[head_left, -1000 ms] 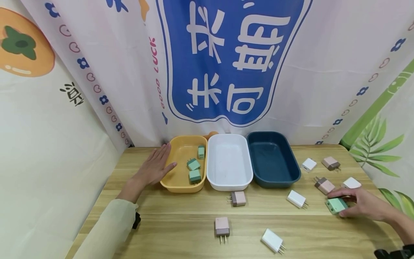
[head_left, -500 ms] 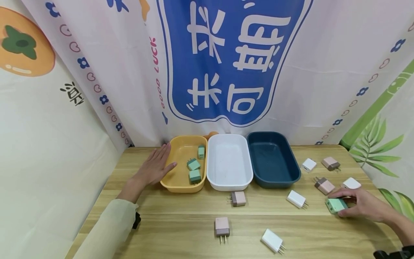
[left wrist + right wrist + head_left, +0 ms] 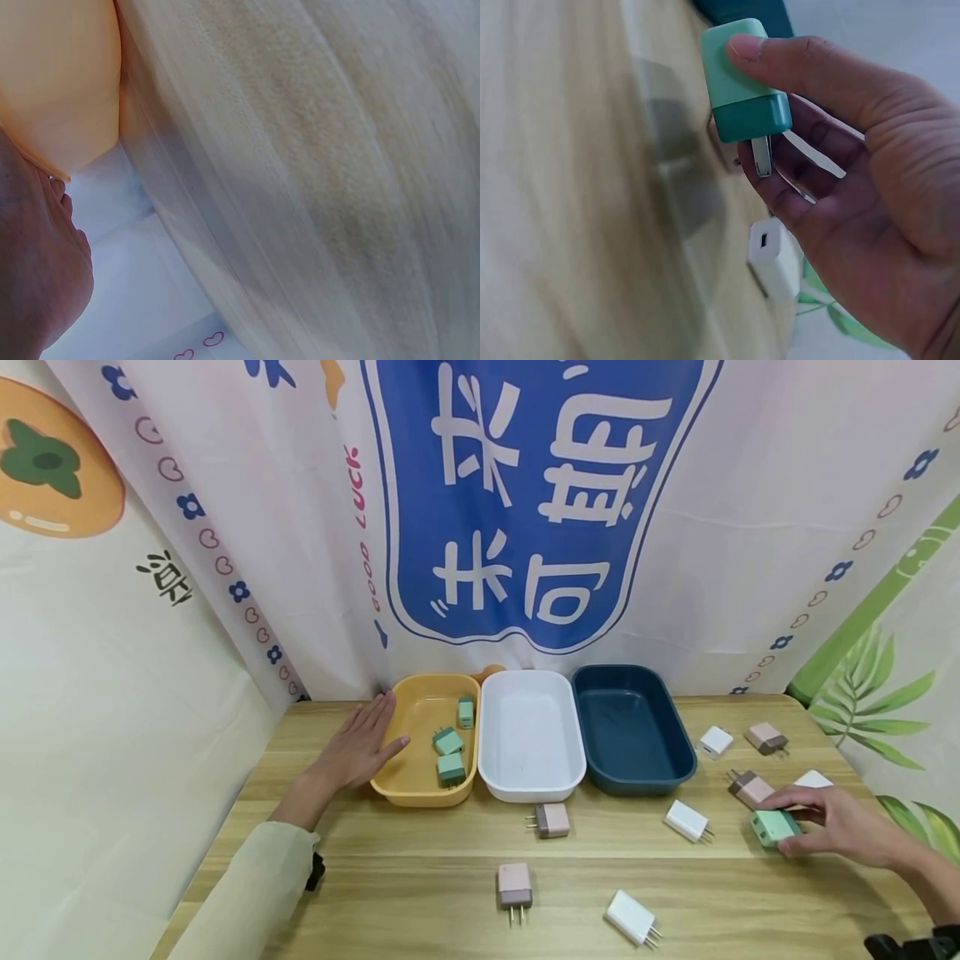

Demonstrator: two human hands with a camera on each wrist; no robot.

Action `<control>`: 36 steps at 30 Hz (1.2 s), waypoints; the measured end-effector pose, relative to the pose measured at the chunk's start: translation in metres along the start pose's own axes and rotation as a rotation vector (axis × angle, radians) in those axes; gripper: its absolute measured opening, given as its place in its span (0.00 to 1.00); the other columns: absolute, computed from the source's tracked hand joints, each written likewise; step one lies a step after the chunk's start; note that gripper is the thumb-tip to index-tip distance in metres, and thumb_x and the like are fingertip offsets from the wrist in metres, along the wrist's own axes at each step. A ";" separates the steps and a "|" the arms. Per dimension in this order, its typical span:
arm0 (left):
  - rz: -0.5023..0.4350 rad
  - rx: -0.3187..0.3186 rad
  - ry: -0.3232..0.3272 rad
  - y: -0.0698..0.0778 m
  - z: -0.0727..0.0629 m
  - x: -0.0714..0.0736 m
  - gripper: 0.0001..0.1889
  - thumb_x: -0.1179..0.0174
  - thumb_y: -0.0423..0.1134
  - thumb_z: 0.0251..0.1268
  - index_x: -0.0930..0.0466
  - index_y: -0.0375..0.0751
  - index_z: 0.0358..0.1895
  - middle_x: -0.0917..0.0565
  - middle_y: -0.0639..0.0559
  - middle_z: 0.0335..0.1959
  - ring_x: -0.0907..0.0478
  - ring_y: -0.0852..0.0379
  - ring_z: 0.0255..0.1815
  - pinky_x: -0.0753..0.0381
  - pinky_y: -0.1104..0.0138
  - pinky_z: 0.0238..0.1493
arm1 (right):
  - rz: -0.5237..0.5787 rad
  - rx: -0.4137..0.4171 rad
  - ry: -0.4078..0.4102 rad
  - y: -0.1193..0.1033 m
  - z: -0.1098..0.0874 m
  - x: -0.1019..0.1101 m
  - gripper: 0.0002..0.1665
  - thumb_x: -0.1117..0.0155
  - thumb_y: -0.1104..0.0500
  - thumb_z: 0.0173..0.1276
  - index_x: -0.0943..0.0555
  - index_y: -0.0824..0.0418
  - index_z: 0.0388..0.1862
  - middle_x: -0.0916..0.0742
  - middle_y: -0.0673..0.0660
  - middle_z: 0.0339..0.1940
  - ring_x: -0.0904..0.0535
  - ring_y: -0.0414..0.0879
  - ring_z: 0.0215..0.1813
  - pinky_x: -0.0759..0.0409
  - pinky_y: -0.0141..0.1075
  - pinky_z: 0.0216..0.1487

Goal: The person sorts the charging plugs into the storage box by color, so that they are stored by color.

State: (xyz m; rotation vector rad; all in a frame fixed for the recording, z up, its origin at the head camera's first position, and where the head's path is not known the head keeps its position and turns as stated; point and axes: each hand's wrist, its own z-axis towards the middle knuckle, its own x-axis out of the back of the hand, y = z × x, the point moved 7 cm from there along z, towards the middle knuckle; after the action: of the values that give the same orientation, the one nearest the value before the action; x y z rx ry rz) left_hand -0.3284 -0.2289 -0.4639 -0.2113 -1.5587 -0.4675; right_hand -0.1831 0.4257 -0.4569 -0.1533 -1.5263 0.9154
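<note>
My right hand pinches a green charger plug between thumb and fingers at the right of the table. The right wrist view shows that green plug held just above the wood, its metal prongs pointing back toward the palm. My left hand rests with straight fingers against the left rim of the yellow tray. Several green plugs lie in that tray. The left wrist view shows only part of the left hand beside the tray's outer wall.
A white tray and a dark blue tray stand side by side next to the yellow one. Pink plugs and white plugs lie scattered over the wooden table. A curtain hangs behind.
My right hand has raised the green plug slightly and shifted it a little to the left. The left hand stays at the yellow tray's rim.
</note>
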 end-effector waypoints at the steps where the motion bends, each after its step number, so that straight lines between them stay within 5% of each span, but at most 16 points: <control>1: 0.005 0.000 -0.003 -0.001 0.000 -0.001 0.45 0.66 0.64 0.86 0.65 0.32 0.86 0.59 0.37 0.89 0.61 0.37 0.89 0.62 0.42 0.86 | -0.010 -0.005 0.004 -0.002 0.001 0.001 0.26 0.15 0.64 0.56 0.10 0.56 0.55 0.14 0.32 0.54 0.25 0.21 0.55 0.23 0.18 0.47; 7: 0.019 0.000 -0.016 -0.002 0.001 -0.002 0.45 0.67 0.65 0.86 0.67 0.34 0.87 0.60 0.38 0.89 0.61 0.38 0.89 0.62 0.43 0.86 | -0.063 -0.009 -0.002 -0.019 0.011 0.007 0.26 0.14 0.59 0.57 0.10 0.53 0.57 0.15 0.30 0.56 0.24 0.22 0.54 0.20 0.24 0.41; 15: 0.018 -0.004 0.001 0.000 0.000 0.000 0.45 0.66 0.64 0.86 0.65 0.33 0.86 0.59 0.37 0.89 0.61 0.37 0.89 0.62 0.42 0.86 | 0.047 0.044 -0.024 -0.039 0.025 0.009 0.26 0.17 0.64 0.60 0.12 0.57 0.58 0.14 0.36 0.58 0.21 0.26 0.52 0.18 0.26 0.44; 29: 0.022 -0.007 0.002 0.000 -0.001 0.000 0.44 0.66 0.64 0.87 0.63 0.32 0.86 0.59 0.37 0.89 0.60 0.36 0.88 0.61 0.41 0.86 | 0.083 0.088 -0.050 -0.058 0.050 0.008 0.25 0.19 0.66 0.61 0.13 0.58 0.58 0.13 0.38 0.53 0.19 0.36 0.42 0.19 0.30 0.38; 36: 0.018 -0.004 0.005 0.000 0.000 0.001 0.45 0.65 0.65 0.86 0.64 0.33 0.87 0.58 0.38 0.89 0.60 0.37 0.89 0.61 0.42 0.86 | 0.077 0.080 -0.054 -0.070 0.065 0.006 0.24 0.18 0.64 0.62 0.11 0.55 0.57 0.13 0.39 0.56 0.20 0.34 0.49 0.18 0.30 0.42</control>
State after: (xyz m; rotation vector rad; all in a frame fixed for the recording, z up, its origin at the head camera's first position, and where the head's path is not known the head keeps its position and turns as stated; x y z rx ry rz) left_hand -0.3281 -0.2292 -0.4629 -0.2273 -1.5497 -0.4569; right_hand -0.2137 0.3532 -0.4024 -0.1313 -1.5394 1.0480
